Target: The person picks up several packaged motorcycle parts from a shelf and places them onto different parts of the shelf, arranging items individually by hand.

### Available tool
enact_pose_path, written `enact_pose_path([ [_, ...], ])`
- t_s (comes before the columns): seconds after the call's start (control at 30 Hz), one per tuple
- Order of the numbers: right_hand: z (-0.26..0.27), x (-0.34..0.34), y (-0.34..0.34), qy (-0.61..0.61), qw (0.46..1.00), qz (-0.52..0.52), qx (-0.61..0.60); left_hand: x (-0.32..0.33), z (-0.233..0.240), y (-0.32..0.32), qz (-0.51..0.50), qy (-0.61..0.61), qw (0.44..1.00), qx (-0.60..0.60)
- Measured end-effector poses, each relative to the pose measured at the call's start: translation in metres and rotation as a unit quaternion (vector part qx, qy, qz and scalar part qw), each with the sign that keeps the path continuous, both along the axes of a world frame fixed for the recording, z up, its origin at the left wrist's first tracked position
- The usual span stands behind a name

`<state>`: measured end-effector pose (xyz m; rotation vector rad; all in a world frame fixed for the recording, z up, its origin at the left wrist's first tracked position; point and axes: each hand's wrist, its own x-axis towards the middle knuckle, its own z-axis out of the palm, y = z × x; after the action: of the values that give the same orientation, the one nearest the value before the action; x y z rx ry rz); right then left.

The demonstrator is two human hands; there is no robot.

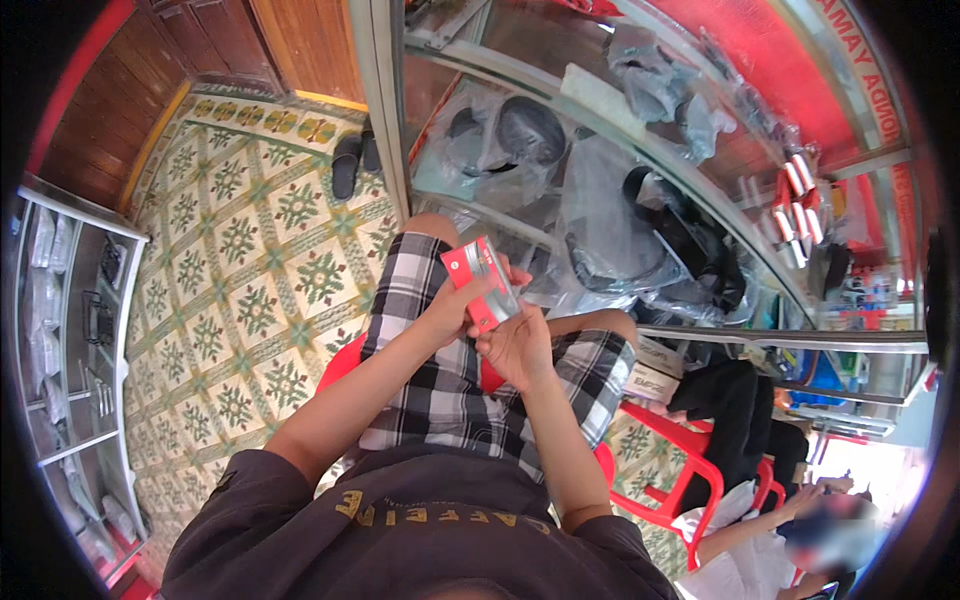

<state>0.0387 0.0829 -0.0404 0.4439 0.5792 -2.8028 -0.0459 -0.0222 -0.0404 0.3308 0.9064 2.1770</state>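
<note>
A small red and silver-grey cardboard box (478,262) with printing on it is held above my lap, tilted. My left hand (455,306) grips its side, the thumb lying across the printed face. At the box's near right end, the fingers of my right hand (523,346) close on the edge and corner. Some of the fingertips are hidden behind the box. Below both hands are my knees in black-and-white checked shorts (420,300).
Ahead stands a glass display cabinet (487,214) holding plastic-wrapped black parts (531,131). At right, a person in a white top (739,551) sits near a red plastic chair (660,442). Black sandals (346,166) lie on the tiled floor; a shelf cabinet (82,247) stands at left.
</note>
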Motion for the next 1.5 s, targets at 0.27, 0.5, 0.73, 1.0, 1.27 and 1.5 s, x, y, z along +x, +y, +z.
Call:
enact_pose_path([
  [0.27, -0.012, -0.012, -0.011, 0.059, 0.954, -0.039, 0.292, -0.017, -0.015, -0.010, 0.128, 0.034, 0.991, -0.028],
  [0.5, -0.022, -0.015, -0.019, 0.039, 0.968, -0.103, 0.226, -0.010, -0.012, -0.006, 0.149, 0.064, 0.984, -0.072],
  [0.73, -0.055, -0.005, -0.017, 0.035, 0.997, -0.058, -0.046, -0.018, 0.003, -0.012, 0.142, 0.520, 0.807, -0.239],
  [1.0, -0.040, -0.002, -0.021, -0.013, 0.995, -0.093, 0.044, -0.010, -0.005, -0.006, 0.127, 0.370, 0.902, -0.182],
  [1.27, -0.040, -0.003, -0.020, 0.036, 0.955, -0.137, 0.262, -0.013, -0.016, -0.007, 0.171, 0.106, 0.974, -0.105],
  [1.5, -0.031, -0.012, -0.027, 0.067, 0.906, -0.134, 0.396, -0.016, -0.008, -0.005, 0.180, -0.027, 0.982, -0.049],
])
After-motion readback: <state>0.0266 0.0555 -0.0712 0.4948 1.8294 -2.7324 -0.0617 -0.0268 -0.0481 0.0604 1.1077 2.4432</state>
